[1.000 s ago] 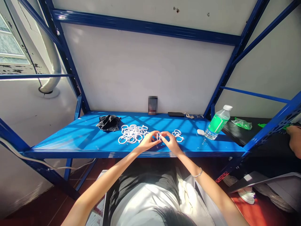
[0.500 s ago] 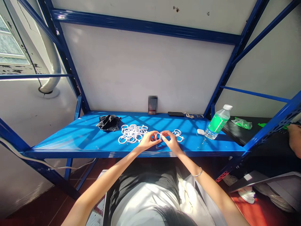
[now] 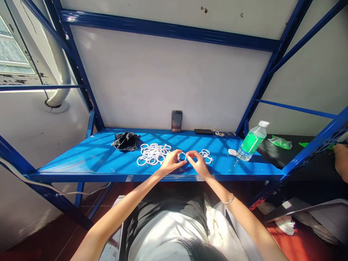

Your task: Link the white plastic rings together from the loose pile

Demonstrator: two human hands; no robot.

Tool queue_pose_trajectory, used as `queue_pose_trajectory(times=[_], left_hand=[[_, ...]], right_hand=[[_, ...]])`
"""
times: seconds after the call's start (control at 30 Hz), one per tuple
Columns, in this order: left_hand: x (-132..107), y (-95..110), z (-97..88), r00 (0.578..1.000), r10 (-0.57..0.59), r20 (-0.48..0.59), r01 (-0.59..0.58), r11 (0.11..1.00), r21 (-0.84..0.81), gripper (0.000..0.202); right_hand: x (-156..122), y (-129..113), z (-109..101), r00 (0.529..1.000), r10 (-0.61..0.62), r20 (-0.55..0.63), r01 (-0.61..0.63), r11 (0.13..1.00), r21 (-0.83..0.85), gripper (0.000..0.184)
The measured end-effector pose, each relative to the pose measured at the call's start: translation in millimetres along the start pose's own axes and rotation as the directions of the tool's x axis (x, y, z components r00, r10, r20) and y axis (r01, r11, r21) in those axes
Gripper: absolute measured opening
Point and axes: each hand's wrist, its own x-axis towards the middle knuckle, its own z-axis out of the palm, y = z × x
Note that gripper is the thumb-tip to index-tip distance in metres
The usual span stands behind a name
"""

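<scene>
Between my two hands, just above the front of the blue shelf (image 3: 89,167), is a white ring (image 3: 179,156), likely plastic. My left hand (image 3: 172,162) curls round its left side, thumb below and forefinger above. The fingertips of my right hand (image 3: 198,162) pinch its right side. A pile of similar white rings (image 3: 152,155) lies left of my left hand. Several more white rings (image 3: 206,156) form a small group just beyond my right hand. The small details where my fingertips meet the ring are hidden.
A crumpled black plastic bag (image 3: 126,141) lies to the left. Against the wall stands a blurred phone-like object (image 3: 177,121), with a flat black phone (image 3: 203,131) and a cable (image 3: 223,133) beside it. A white case (image 3: 232,152) and a water bottle (image 3: 251,142) are at right. Another person's hand (image 3: 341,161) shows far right.
The ring between my hands has turned slightly, so its round opening shows more plainly. Both hands stay nearly in the same place.
</scene>
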Motion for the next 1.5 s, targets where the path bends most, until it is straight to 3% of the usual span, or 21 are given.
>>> queue_pose_trajectory(times=[0.53, 0.8, 1.13, 1.5], left_hand=[[-2.9, -7.9, 2.7, 0.98, 0.183, -0.082, -0.169, 0.974, 0.152, 0.047], [-1.6, -10.8, 4.7, 0.98, 0.174, -0.096, -0.159, 0.977, 0.141, 0.048], [-0.2, -6.5, 0.6, 0.989, 0.054, -0.14, -0.071, 0.991, -0.116, 0.05], [0.9, -4.1, -2.7, 0.995, -0.015, -0.101, -0.004, 0.983, -0.183, 0.051]], right_hand=[[1.7, -6.2, -0.2, 0.999, 0.034, -0.012, -0.034, 0.999, 0.003, 0.023], [1.9, -4.6, 0.3, 0.998, 0.066, -0.015, -0.066, 0.998, -0.003, 0.023], [1.9, -2.7, 0.4, 0.997, 0.076, -0.017, -0.077, 0.996, -0.035, 0.027], [2.2, 1.4, 0.8, 0.997, 0.071, -0.039, -0.072, 0.997, -0.027, 0.027]])
